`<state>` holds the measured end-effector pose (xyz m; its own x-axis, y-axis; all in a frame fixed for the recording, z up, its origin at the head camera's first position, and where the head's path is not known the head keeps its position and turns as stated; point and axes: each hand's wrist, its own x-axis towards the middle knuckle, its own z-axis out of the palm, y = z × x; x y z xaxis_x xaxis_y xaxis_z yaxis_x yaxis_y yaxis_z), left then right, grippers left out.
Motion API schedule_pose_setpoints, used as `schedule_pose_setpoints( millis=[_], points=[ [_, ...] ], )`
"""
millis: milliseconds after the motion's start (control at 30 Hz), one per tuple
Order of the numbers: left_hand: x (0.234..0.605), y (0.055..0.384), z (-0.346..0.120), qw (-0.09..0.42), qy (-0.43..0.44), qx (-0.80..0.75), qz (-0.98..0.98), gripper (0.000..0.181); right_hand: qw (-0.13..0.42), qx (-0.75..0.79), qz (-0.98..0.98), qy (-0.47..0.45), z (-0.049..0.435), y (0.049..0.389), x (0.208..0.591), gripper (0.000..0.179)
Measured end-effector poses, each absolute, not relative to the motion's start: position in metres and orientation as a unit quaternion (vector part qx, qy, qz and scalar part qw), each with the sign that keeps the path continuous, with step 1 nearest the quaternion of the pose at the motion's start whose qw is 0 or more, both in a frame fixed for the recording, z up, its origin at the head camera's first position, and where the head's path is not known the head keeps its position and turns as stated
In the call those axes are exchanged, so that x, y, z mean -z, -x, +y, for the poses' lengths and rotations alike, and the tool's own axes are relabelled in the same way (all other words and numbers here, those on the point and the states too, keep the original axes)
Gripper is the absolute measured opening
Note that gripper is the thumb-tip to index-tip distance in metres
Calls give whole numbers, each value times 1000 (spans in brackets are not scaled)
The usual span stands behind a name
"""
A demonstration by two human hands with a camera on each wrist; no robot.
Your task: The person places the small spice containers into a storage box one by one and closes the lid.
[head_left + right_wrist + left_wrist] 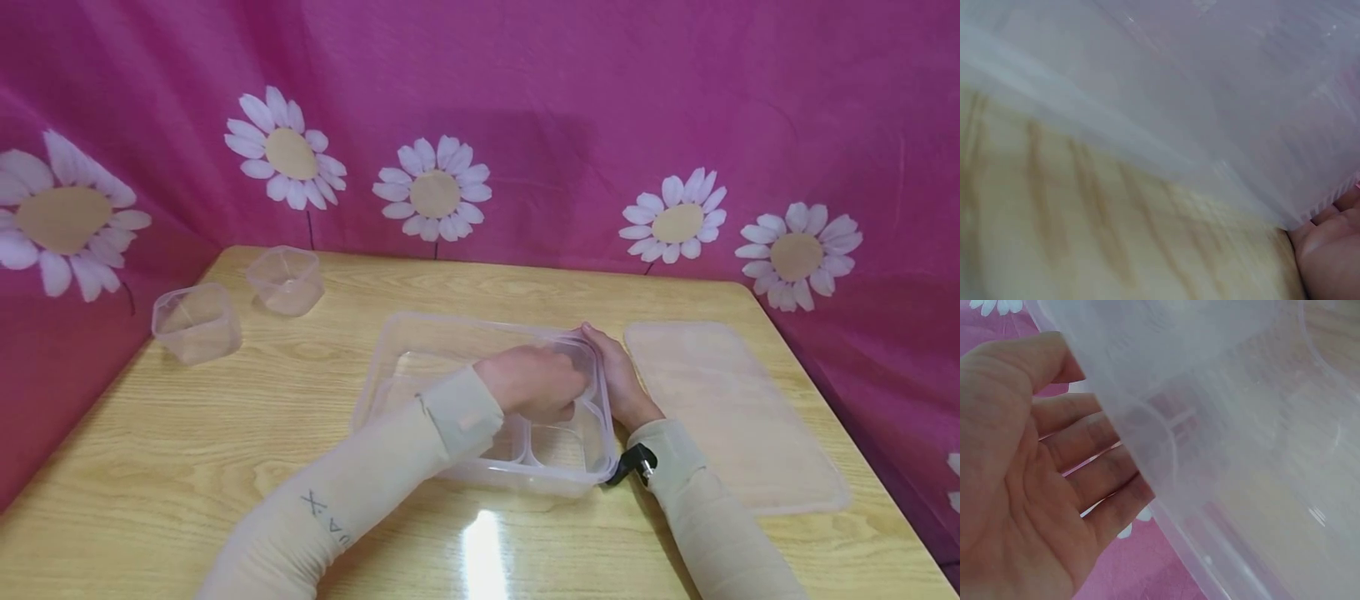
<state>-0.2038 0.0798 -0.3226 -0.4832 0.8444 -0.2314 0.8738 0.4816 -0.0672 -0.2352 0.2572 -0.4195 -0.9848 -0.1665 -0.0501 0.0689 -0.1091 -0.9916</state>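
From where I stand, the clear box (517, 479) sits around the middle of the desk (112, 483), nearer its front edge than its back. The left hand (532, 383) is down inside the box, fingers loosely bent behind clear plastic; whether they grip anything I can't tell. The right hand (618, 379) curls round the box's far right corner. A flat frosted lid (735, 417) lies along the desk's right edge; two clear cups (198, 333) stand apart near the far left corner.
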Motion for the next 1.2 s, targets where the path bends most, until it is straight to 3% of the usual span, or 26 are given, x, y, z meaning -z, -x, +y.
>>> schedule_pose_setpoints(
  millis=[467,833,1200],
  points=[
    [302,220,48,44,-484,26,874,22,88,738,667,55,258,234,418,48],
    [294,234,-10,-35,-438,-60,896,39,76,725,683,36,258,235,420,45],
    [293,242,-74,-77,-384,-100,915,38,77,736,671,46,257,232,420,46]
  ],
)
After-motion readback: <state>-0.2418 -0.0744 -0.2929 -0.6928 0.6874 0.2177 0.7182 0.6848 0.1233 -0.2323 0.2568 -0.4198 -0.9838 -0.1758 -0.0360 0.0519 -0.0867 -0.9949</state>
